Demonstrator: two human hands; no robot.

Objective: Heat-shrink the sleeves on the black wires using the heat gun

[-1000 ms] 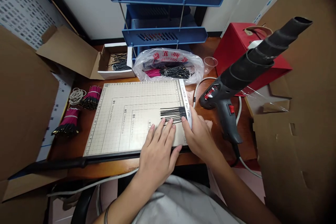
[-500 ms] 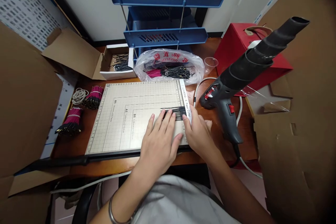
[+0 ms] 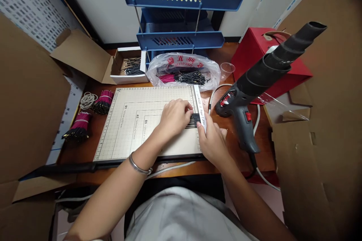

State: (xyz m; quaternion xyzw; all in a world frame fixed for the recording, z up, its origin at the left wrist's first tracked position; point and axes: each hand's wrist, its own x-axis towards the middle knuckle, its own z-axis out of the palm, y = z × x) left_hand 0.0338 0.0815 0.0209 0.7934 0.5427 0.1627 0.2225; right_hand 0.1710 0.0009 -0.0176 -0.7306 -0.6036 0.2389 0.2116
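Observation:
A row of thin black sticks (image 3: 194, 121) lies side by side on the cream paper cutter board (image 3: 149, 99), against the white strip (image 3: 200, 107) at its right edge. My left hand (image 3: 175, 116) is bent over the left part of the row, its fingers curled and the fingertips at the upper sticks. Part of the row is hidden under it. My right hand (image 3: 212, 137) grips the white strip at the right ends of the sticks, thumb on the near side and fingers beyond the edge.
A heat gun (image 3: 243, 109) stands right of the board, before a red box (image 3: 254, 51). Behind are a plastic bag (image 3: 183, 60) of sticks, a white box (image 3: 131, 79) and a clear cup (image 3: 227, 70). Pink-and-black bundles (image 3: 80, 122) lie at left.
My left hand has moved up from lying flat with spread fingers over the board, and its fingers are now curled at the sticks. My right hand has stayed at the strip.

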